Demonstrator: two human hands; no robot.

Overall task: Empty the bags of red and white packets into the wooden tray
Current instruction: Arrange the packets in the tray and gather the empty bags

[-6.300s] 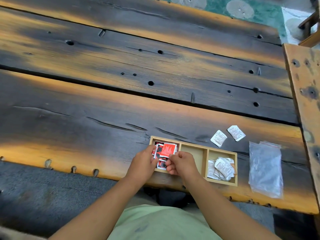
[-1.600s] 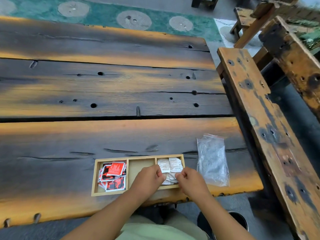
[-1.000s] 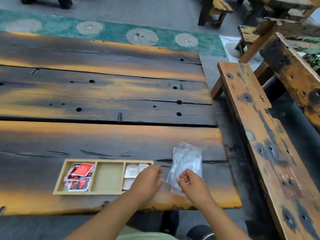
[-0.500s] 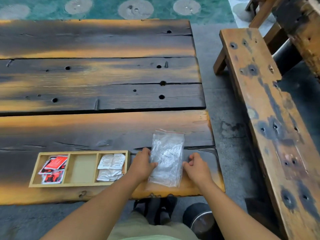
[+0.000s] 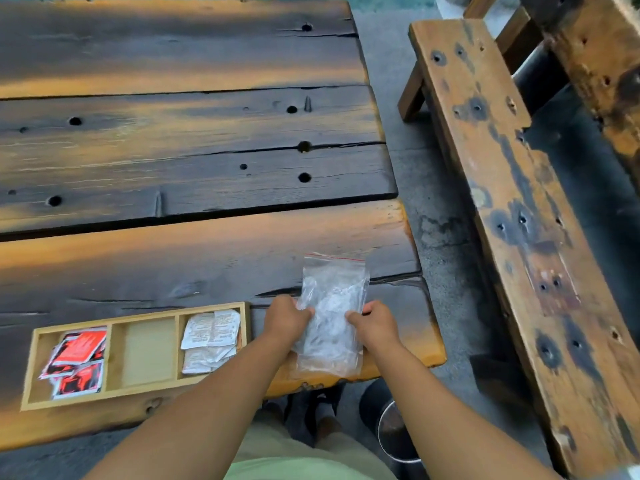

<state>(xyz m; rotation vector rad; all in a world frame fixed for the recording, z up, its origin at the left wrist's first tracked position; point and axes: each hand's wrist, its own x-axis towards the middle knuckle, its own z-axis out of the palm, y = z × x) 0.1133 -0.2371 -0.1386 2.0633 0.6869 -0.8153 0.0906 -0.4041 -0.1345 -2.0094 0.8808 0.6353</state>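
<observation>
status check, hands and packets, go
Left hand and right hand gripping clear bag edges. Red packets and white packets in wooden tray. Nothing blocking.

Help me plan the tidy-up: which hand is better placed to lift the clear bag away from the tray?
Probably the right hand. It grips the clear bag's outer edge, on the side away from the wooden tray. The left hand holds the edge nearer the tray, between bag and tray.

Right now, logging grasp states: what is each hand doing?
Left hand: closed on the left edge of the clear plastic bag.
Right hand: closed on the bag's right edge.
</observation>
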